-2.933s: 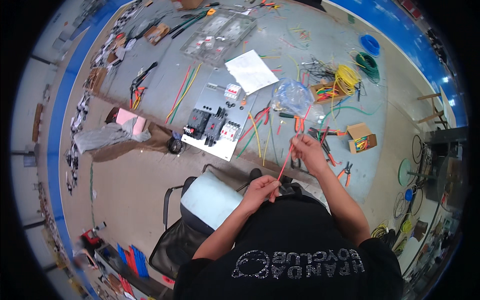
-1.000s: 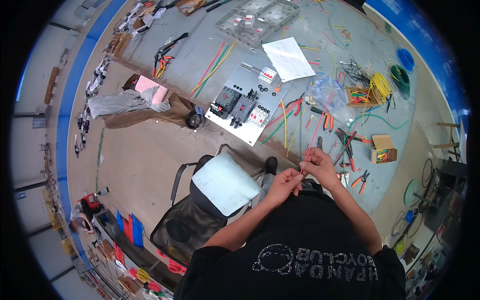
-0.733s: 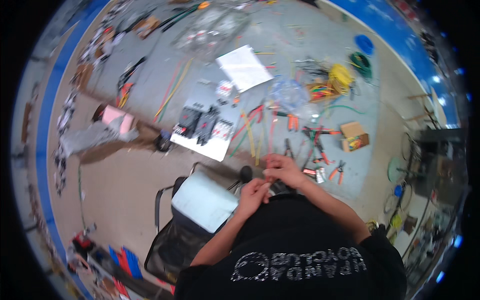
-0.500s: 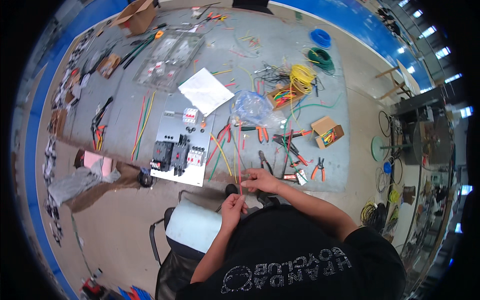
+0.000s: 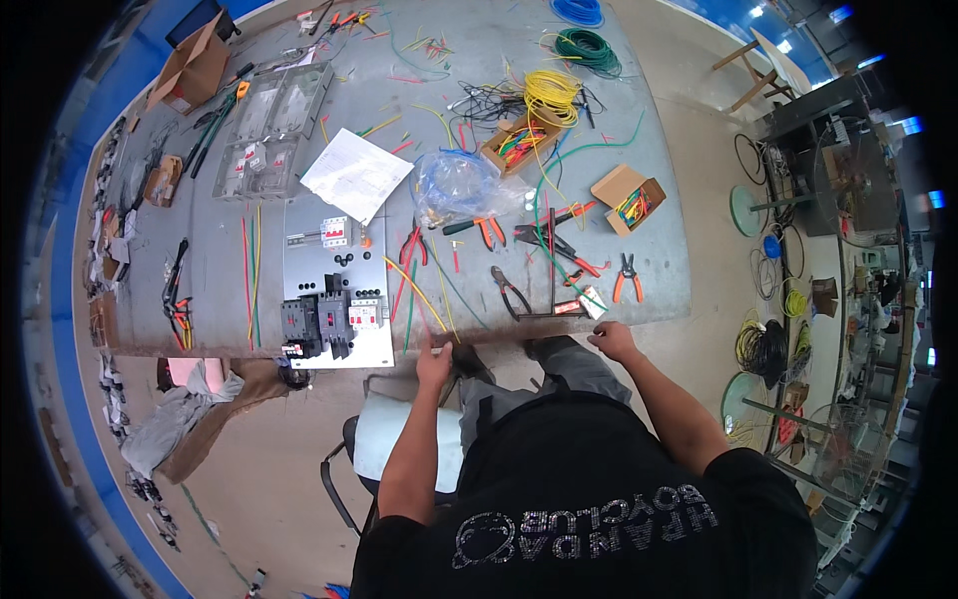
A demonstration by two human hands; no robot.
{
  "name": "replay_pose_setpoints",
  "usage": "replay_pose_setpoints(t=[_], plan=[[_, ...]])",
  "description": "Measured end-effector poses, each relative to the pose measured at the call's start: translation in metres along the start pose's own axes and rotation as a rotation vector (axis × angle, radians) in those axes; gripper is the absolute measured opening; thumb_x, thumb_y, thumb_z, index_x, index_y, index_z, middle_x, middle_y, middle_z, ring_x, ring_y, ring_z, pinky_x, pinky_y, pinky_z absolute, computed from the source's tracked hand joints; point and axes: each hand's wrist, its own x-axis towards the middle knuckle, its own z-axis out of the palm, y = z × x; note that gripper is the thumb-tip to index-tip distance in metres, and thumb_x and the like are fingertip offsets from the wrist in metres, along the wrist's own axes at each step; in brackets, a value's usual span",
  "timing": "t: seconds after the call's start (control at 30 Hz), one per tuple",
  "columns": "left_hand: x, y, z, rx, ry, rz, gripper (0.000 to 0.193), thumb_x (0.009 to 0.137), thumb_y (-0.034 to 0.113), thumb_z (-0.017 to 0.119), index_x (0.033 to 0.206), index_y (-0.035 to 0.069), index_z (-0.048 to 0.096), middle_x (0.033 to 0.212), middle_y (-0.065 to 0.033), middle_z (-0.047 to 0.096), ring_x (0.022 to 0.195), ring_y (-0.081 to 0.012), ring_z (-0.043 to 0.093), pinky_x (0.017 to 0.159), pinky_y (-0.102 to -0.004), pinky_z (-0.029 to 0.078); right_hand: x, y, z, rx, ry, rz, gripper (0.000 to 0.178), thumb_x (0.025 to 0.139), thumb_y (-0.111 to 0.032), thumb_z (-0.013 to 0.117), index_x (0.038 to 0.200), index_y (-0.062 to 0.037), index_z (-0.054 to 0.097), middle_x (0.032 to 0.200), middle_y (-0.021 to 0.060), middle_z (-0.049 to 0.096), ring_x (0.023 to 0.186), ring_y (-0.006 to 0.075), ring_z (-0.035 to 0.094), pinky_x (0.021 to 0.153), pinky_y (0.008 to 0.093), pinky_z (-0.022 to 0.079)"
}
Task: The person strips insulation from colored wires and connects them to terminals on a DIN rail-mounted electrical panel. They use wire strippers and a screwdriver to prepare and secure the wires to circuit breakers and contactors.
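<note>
My left hand [image 5: 434, 363] is closed at the front edge of the table, with a blurred red wire [image 5: 425, 317] running up from its fingers. Off to the right, my right hand [image 5: 616, 342] hovers by the table edge below a small white-and-red box [image 5: 593, 302]. Its fingers are curled together, and anything between them is too small to make out. Left of my left hand lies a white mounting plate [image 5: 374, 270] carrying black contactors [image 5: 317, 317] and white circuit breakers [image 5: 365, 316]. Yellow [image 5: 424, 295] and green wires [image 5: 410, 319] lie beside the plate.
Diagonal cutters [image 5: 511, 292], wire strippers [image 5: 628, 279] and a crimping tool [image 5: 559, 248] lie on the right. Behind them are a cardboard box of wires [image 5: 629, 208], a plastic bag [image 5: 459, 185] and yellow wire coils [image 5: 552, 97]. A chair [image 5: 404, 439] stands at the front left.
My hands, close together on the red wire before, are now wide apart. The right has moved right and the left slightly left and up. The view has shifted too.
</note>
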Motion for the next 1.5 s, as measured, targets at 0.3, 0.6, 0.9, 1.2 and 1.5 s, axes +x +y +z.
replay_pose_setpoints(t=[0.3, 0.6, 0.9, 1.2, 1.5], plan=[[-0.067, -0.068, -0.009, -0.165, 0.03, -0.291, 0.043, 0.096, 0.026, 0.067, 0.13, 0.0, 0.057, 0.096, -0.0092, 0.068, 0.078, -0.0199, 0.071, 0.061, -0.0298, 0.055, 0.098, 0.004, 0.0, 0.017, 0.099, -0.072, 0.032, 0.078, -0.033, 0.076, 0.095, -0.0058, 0.076, 0.09, 0.0164, 0.074, 0.087, 0.0351, 0.071, 0.079, 0.0451, 0.056], [-0.068, -0.048, 0.094, 0.201, 0.148, -0.036, 0.035, 0.089, 0.026, 0.072, 0.113, 0.001, 0.069, 0.085, -0.0162, 0.073, 0.077, -0.0269, 0.073, 0.067, -0.0383, 0.056, 0.104, 0.011, -0.003, -0.078, -0.153, -0.136, 0.032, 0.08, -0.03, 0.073, 0.105, -0.0093, 0.072, 0.105, 0.0161, 0.07, 0.098, 0.0363, 0.068, 0.087, 0.0459, 0.054], [-0.032, 0.083, 0.22, 0.566, 0.054, 0.337, 0.041, 0.084, 0.026, 0.074, 0.119, 0.006, 0.063, 0.11, -0.0192, 0.068, 0.103, -0.0403, 0.065, 0.088, -0.0515, 0.053, 0.091, 0.099, -0.023, -0.005, -0.23, -0.195, 0.037, 0.074, -0.03, 0.077, 0.101, -0.005, 0.073, 0.084, 0.0171, 0.072, 0.081, 0.0338, 0.071, 0.074, 0.0449, 0.055], [-0.023, 0.077, 0.234, 0.48, -0.005, 0.299, 0.034, 0.084, 0.025, 0.073, 0.109, 0.003, 0.068, 0.096, -0.0191, 0.07, 0.094, -0.0389, 0.068, 0.081, -0.0481, 0.054, 0.103, 0.159, -0.042, -0.047, -0.046, 0.052, 0.039, 0.077, -0.029, 0.077, 0.107, -0.0057, 0.072, 0.09, 0.0161, 0.073, 0.086, 0.0332, 0.072, 0.079, 0.044, 0.056], [-0.046, 0.029, 0.178, 0.391, 0.074, 0.188, 0.035, 0.083, 0.029, 0.074, 0.107, 0.003, 0.07, 0.086, -0.0173, 0.072, 0.082, -0.0365, 0.071, 0.074, -0.0452, 0.055, 0.098, 0.048, 0.008, 0.111, 0.006, -0.106, 0.046, 0.077, -0.026, 0.079, 0.118, -0.0089, 0.07, 0.096, 0.0171, 0.068, 0.089, 0.036, 0.068, 0.081, 0.0456, 0.054]])
